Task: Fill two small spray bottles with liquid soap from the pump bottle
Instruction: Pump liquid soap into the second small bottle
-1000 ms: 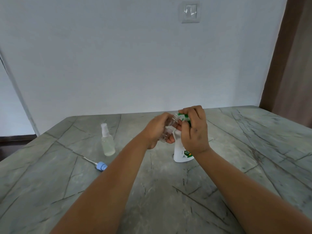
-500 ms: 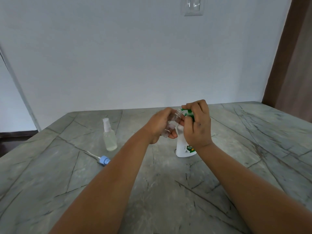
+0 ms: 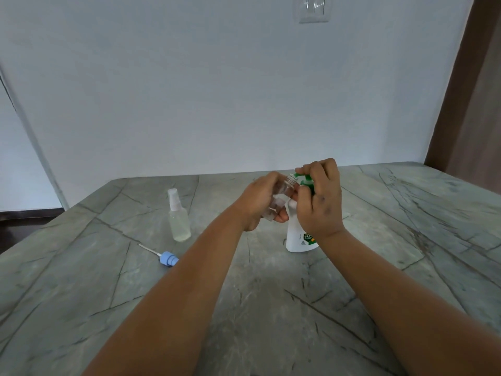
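My left hand [image 3: 259, 203] grips a small clear spray bottle [image 3: 280, 198] with no cap, tilted so its threaded mouth sits right under the green nozzle. My right hand [image 3: 321, 203] rests on the green pump head [image 3: 307, 181] of the white pump bottle [image 3: 298, 236], which stands on the table. A second small spray bottle [image 3: 178, 217] with a white sprayer stands upright to the left, holding pale liquid. A blue spray cap [image 3: 167, 258] with its thin tube lies on the table in front of it.
The grey marble-look table [image 3: 271, 308] runs to a white wall at the back. A brown door frame [image 3: 466, 90] stands at the right and a wall switch [image 3: 314, 9] sits high up.
The view has tilted down a little, so everything sits lower in the frame. The right hand has lifted slightly, showing more of the green pump head. Both hands keep their grips.
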`<control>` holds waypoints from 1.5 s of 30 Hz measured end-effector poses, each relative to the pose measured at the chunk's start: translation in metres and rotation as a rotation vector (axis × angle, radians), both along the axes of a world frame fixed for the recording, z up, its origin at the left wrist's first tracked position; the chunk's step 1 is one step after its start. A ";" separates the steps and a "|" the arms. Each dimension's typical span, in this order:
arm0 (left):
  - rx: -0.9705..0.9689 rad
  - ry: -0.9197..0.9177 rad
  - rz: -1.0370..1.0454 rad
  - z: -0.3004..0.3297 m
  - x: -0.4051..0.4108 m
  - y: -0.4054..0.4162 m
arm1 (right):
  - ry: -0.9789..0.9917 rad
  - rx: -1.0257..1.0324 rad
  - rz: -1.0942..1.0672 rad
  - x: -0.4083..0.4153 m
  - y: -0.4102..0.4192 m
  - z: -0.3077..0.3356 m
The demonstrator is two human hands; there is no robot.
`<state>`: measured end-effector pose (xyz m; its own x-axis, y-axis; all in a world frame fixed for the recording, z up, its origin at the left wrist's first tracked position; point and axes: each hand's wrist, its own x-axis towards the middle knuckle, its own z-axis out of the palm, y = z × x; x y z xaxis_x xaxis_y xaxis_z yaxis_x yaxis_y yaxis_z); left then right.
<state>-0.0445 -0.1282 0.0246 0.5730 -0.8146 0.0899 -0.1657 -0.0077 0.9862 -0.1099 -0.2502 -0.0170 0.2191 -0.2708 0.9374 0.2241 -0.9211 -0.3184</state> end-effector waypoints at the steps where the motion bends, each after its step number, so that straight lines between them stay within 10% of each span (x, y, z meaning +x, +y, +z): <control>1: 0.003 -0.002 0.001 0.000 0.000 0.000 | 0.004 0.003 -0.002 0.001 0.000 -0.001; 45: -0.002 -0.001 0.007 -0.003 0.001 -0.001 | 0.002 -0.006 0.024 0.001 0.001 0.001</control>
<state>-0.0431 -0.1290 0.0220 0.5784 -0.8106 0.0918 -0.1662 -0.0069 0.9861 -0.1093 -0.2495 -0.0161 0.2270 -0.2594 0.9387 0.2460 -0.9174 -0.3130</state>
